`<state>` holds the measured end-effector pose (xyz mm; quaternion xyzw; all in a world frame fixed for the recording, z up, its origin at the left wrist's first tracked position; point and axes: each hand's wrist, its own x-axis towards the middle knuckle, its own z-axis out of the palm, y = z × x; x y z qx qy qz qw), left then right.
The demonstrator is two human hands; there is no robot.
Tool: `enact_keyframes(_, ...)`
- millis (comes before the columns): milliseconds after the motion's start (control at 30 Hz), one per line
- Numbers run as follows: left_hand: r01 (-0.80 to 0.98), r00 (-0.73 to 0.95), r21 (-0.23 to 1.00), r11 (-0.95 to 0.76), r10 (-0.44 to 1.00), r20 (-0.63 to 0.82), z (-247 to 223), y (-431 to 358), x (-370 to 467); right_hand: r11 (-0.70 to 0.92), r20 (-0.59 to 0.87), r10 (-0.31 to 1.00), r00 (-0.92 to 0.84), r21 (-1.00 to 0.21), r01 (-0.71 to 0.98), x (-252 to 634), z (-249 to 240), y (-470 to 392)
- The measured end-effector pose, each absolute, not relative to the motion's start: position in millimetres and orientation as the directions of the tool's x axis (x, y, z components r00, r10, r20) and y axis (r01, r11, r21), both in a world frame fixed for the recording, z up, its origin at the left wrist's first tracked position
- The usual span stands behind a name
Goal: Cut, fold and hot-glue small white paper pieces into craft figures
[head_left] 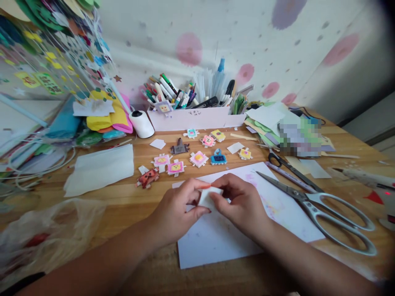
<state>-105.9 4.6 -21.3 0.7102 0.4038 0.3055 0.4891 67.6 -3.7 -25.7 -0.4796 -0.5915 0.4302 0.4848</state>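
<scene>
A small white piece of paper (206,197), which looks folded, is pinched between both hands above a white sheet (212,242). My left hand (179,209) has its thumb and fingertips closed on the left side of the piece. My right hand (242,201) grips the right side, its thumb lying across the front; its other fingertips are partly hidden behind. Colour smudges mark the sheet underneath. Just beyond the hands lie several small paper figures with drawn faces, among them a pink one (175,167), a red one (148,178) and a blue one (218,158).
Large silver scissors (321,209) and smaller black-handled scissors (293,170) lie at right. A white pen box (197,119) stands at the back. Paper scraps (268,117) are piled back right. A plastic bag (61,230) and a white paper sheet (100,170) lie at left.
</scene>
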Motion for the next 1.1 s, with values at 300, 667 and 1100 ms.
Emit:
enact_keyframes(300,0.206,0.494,0.968,-0.146,0.869,0.026,-24.3,10.4,-108.1,-0.114,-0.083,0.99,-0.113,-0.943,-0.312,69.6,-29.1,9.0)
enact_keyframes(667,0.283,0.492,0.933,-0.223,0.869,0.059,-25.5,8.0,-107.3,-0.127,-0.102,0.99,-0.097,-0.944,-0.304,66.6,-29.9,11.1)
enact_keyframes(1100,0.262,0.488,0.95,-0.169,0.873,0.021,-28.0,5.2,-104.5,-0.022,-0.023,0.998,-0.054,-1.0,0.022,68.4,-30.7,2.4)
